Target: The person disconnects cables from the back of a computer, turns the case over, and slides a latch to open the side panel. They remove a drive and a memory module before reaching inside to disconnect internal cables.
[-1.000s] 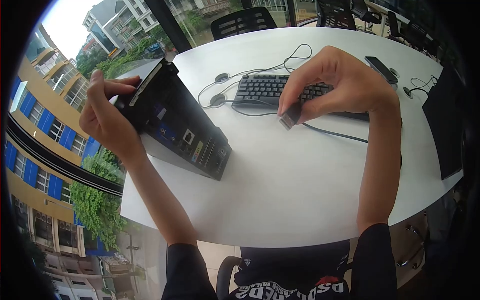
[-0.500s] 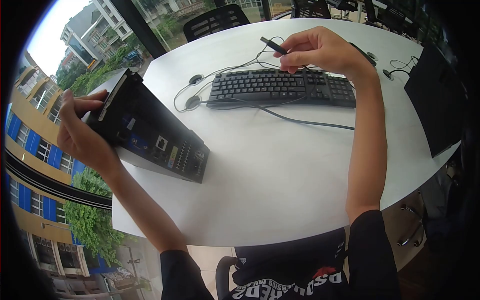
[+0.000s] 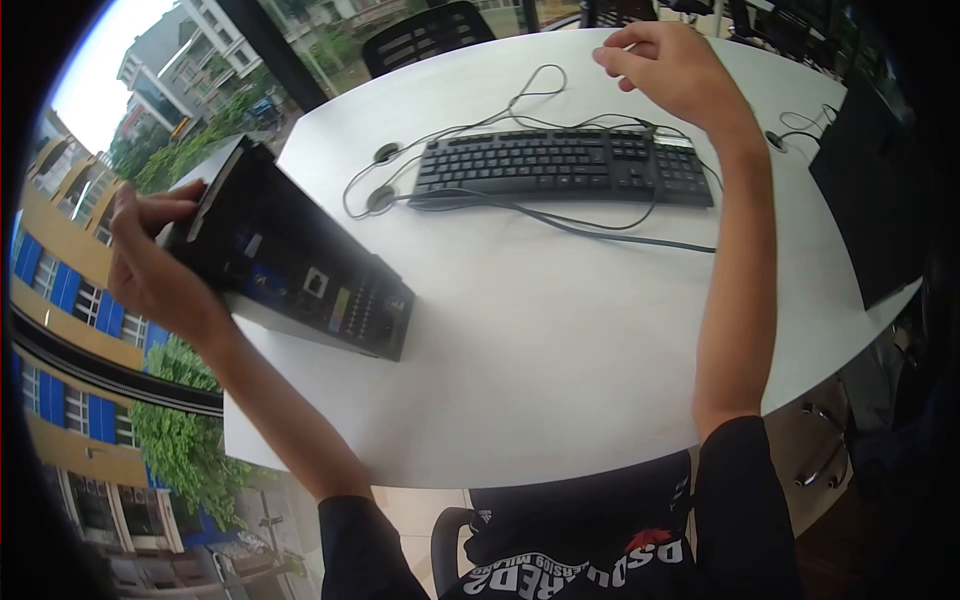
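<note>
The left hand (image 3: 150, 265) is closed around the upper end of a black desktop computer case (image 3: 300, 270), thumb over the top and fingers behind it, at the left edge of the round white table (image 3: 560, 370). The right hand (image 3: 670, 70) is reached out to the far edge of the table, beyond the keyboard; its fingers are curled narrowly, and whether a cable end is pinched in them cannot be told, since nothing shows clearly between the fingertips.

One computer case is seen. It is tipped up on the table, its long axis running from the held end at the left edge down toward the table's middle, with the port panel turned to the near side. It lies directly in the left hand and well apart from the right hand, so the left is by far the nearer.

One black keyboard (image 3: 560, 168) is laid across the far half of the table, its long axis left to right, between the case and the right hand and just below that hand. One dark monitor (image 3: 870, 190) is seen in part at the right edge. Thin black cables (image 3: 560, 222) are looped around and over the keyboard; their count cannot be told. Two small round grommets (image 3: 381, 200) are set in the table left of the keyboard.
</note>
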Demonstrator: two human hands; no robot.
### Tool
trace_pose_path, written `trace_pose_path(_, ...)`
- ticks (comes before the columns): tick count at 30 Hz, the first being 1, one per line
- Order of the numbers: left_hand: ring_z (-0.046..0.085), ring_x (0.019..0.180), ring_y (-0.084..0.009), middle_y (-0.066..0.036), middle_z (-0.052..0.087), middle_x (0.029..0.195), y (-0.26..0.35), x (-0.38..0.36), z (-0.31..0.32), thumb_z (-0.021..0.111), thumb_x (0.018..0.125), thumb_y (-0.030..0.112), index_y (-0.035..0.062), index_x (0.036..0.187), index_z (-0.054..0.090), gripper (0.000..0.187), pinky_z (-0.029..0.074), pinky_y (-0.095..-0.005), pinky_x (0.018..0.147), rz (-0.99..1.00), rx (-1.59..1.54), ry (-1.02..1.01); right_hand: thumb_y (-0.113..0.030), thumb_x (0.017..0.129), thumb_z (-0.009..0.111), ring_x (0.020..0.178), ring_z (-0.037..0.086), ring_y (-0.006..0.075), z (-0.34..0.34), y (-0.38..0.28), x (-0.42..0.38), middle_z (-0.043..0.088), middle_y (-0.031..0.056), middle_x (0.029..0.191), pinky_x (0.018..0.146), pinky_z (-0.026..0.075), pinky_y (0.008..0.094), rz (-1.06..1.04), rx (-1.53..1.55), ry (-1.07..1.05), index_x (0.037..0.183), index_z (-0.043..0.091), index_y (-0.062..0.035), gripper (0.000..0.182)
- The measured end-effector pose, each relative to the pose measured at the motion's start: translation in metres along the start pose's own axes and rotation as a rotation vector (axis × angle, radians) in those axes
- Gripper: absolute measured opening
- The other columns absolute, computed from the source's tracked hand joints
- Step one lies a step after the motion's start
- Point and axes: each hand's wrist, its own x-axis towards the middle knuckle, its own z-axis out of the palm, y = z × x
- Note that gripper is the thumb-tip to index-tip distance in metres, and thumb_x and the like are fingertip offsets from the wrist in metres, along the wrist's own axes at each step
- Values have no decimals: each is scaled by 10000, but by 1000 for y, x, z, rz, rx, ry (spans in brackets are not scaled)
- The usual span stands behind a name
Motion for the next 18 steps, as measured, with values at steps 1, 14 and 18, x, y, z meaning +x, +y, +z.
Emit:
trace_pose_path(1, 738, 715, -222, -147, 735, 714, -2, 3, -3, 559, 1043, 232, 14, 640, 665, 471, 419, -400, 1119, 14, 10, 0, -347, 989, 675, 920, 756, 203, 0, -6, -1, 778, 123, 1033, 882, 582, 347, -42, 42, 11, 1187, 739, -39, 372)
trace_pose_path(14, 548, 1251, -242, -165, 602, 1263, -99, 6, -106, 425, 1038, 279, -47, 1231, 588, 412, 391, -394, 1071, -102, 201, 466, -335, 845, 801, 899, 744, 350, 60, -132, -71, 741, 245, 938, 816, 577, 397, -514, 494, -307, 1158, 683, 94, 544)
trace_pose_path(18, 595, 1166, -232, -122, 651, 1213, -216, -31, -180, 439, 1039, 479, 5, 1219, 608, 535, 406, -402, 1038, -649, 194, 450, -399, 774, 858, 937, 726, 399, 80, -154, -96, 725, 243, 950, 848, 566, 428, -469, 413, -425, 1226, 609, 104, 721)
